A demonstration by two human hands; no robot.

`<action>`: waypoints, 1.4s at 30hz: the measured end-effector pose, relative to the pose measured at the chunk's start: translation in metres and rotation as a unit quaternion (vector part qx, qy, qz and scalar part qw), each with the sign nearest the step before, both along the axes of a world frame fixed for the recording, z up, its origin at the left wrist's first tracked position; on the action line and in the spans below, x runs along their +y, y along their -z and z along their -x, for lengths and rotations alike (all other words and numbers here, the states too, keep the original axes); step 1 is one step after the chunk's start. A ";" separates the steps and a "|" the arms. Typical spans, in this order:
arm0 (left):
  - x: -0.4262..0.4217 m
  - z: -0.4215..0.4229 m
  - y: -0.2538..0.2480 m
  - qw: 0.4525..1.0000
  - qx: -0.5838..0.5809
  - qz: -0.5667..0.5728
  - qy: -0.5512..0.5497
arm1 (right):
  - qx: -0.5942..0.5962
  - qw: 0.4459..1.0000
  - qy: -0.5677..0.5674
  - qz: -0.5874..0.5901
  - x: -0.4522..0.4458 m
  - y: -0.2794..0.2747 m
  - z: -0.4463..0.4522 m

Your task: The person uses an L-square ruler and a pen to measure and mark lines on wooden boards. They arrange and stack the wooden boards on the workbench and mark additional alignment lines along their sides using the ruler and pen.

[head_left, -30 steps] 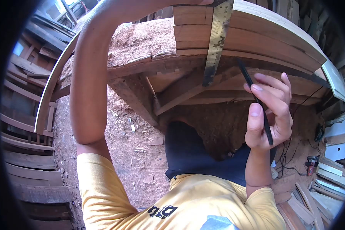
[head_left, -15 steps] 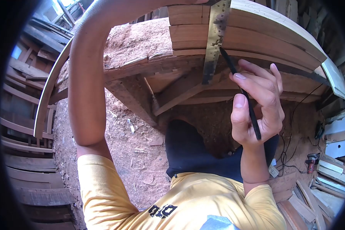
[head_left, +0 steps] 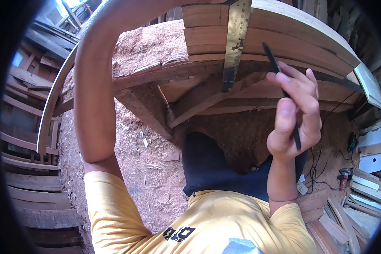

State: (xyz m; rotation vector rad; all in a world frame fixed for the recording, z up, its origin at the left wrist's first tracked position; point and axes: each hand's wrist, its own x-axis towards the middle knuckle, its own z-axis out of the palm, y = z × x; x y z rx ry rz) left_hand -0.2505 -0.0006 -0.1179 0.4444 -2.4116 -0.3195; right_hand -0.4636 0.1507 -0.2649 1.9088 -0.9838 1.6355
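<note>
A metal ruler (head_left: 236, 38) with a marked scale and dark stains lies across a stack of curved wooden boards (head_left: 279, 42). Its lower end extends past the boards' near edge. My left hand (head_left: 207, 1) is at the top edge of the view, closed at the ruler's upper end beside a dark part; most of its fingers are cut off. To the right of the ruler, my right hand (head_left: 298, 108) grips a slim black pencil (head_left: 272, 57) between thumb and fingers. The pencil's tip points up and left, over the boards and apart from the ruler.
The boards rest on a wooden workbench (head_left: 156, 72) covered with sawdust, with angled braces beneath. Curved wooden pieces (head_left: 38, 194) are piled along the left. At right are a power tool (head_left: 345, 178), a dark cable (head_left: 313, 171) and stacked offcuts (head_left: 370, 188).
My right hand and the pencil have moved right, away from the ruler's edge. The ruler and boards appear slightly further left in view. My left arm has hardly moved.
</note>
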 end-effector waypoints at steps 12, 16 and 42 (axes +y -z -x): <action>0.013 -0.018 -0.049 0.977 -0.022 0.160 0.140 | -0.149 0.985 -0.040 -0.071 -0.012 -0.143 -0.016; 0.009 -0.009 -0.043 0.973 -0.030 0.022 0.227 | -0.263 0.917 -0.198 -0.225 -0.044 -0.157 -0.015; 0.007 0.031 -0.011 0.998 -0.013 -0.023 0.066 | -0.006 0.945 -0.138 -0.296 -0.052 -0.142 0.046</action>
